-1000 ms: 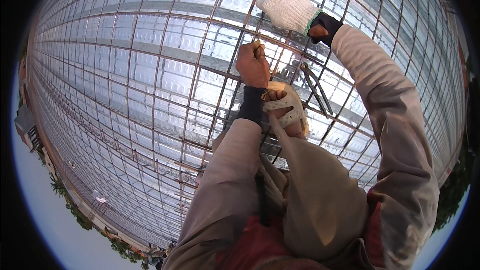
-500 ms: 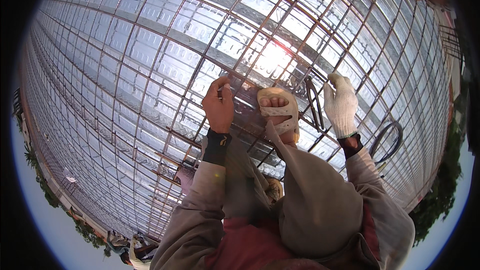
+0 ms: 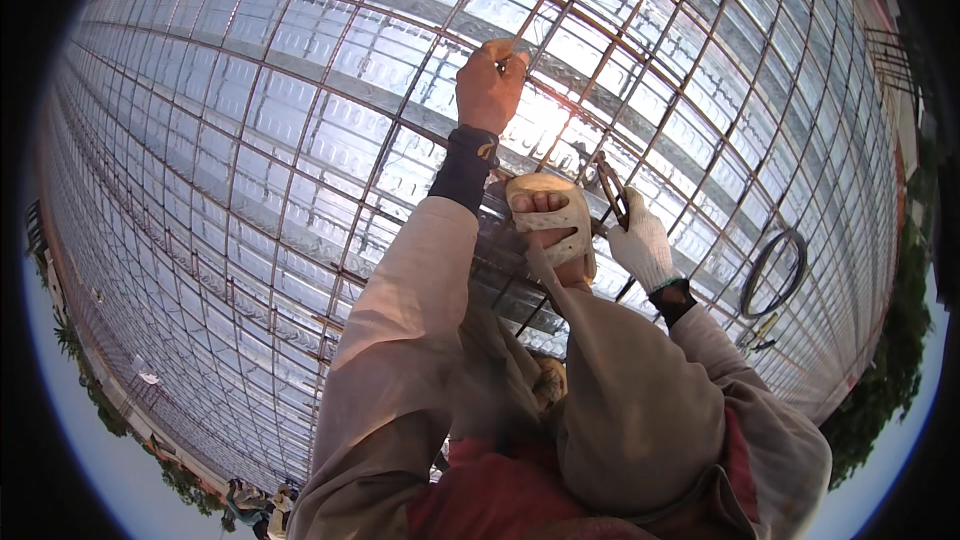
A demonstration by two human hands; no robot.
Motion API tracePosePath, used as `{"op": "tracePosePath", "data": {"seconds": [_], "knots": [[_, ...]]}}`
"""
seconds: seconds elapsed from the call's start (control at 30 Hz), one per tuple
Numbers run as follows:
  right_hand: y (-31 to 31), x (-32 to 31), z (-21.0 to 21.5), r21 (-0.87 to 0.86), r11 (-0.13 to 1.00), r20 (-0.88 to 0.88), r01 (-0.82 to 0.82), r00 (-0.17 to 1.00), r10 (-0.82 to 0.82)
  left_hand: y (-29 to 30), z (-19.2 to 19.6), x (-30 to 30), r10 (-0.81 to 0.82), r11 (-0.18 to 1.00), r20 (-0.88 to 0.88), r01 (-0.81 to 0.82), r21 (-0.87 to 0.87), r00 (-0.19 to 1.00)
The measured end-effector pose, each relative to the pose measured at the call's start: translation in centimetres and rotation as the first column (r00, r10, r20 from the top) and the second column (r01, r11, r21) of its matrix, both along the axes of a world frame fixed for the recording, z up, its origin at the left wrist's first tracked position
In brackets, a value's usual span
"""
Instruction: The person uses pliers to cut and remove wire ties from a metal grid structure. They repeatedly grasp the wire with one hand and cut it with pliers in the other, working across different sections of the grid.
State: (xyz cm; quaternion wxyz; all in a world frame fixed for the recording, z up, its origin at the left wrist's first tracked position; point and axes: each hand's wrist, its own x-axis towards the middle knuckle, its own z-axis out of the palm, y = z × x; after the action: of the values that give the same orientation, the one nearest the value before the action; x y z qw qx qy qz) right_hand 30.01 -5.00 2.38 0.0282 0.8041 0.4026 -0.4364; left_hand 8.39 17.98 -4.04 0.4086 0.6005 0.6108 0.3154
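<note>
I crouch on a grid of rusty rebar (image 3: 300, 140) laid over shiny ribbed metal decking (image 3: 200, 90). My bare left hand (image 3: 488, 88) reaches forward, its fingers pinched on a bar at a crossing of the grid. My right hand (image 3: 642, 248), in a white glove, is lower and to the right and grips a pair of dark pincers (image 3: 610, 190) whose jaws point up beside a bar. My foot in a pale sandal (image 3: 548, 222) rests on the bars between the two hands. My bent knees in grey trousers fill the lower middle.
A coil of dark wire (image 3: 775, 272) lies on the grid to the right of my right hand. The grid runs far to the left and ahead. Trees (image 3: 890, 380) and ground show past its right and lower left edges.
My left hand has reached further forward along the grid onto a bar. My gloved right hand came down from far ahead and now sits with the pincers close beside my foot.
</note>
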Motion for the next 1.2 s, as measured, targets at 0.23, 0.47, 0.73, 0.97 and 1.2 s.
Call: {"op": "tracePosePath", "data": {"seconds": [0.23,0.47,0.73,0.97,1.2], "knots": [[4.9,-1.2,9.2,-0.255,0.958,-0.589,0.134,0.764,-0.264,5.9,-0.9,3.3,-0.308,0.931,-0.238,0.240,-0.276,0.921],[10.9,-5.4,4.5,-0.652,0.695,-0.752,0.302,-0.140,-0.644,4.8,-1.1,0.4,0.014,0.906,0.290,0.111,-0.408,0.957],[13.6,-7.2,3.0,-0.532,0.760,-0.830,0.373,-0.055,-0.555,1.6,-0.1,-1.9,0.145,0.973,0.336,-0.072,-0.221,0.931],[11.3,-6.3,-1.4,-0.250,0.833,-0.953,0.494,0.024,-0.301,-0.9,-0.1,-2.4,0.107,0.987,0.358,-0.056,-0.148,0.928],[12.1,-4.6,-2.5,-0.693,0.614,-0.721,0.379,-0.334,-0.608,-3.4,0.7,-3.0,0.076,0.994,0.309,-0.048,-0.095,0.948]]}}
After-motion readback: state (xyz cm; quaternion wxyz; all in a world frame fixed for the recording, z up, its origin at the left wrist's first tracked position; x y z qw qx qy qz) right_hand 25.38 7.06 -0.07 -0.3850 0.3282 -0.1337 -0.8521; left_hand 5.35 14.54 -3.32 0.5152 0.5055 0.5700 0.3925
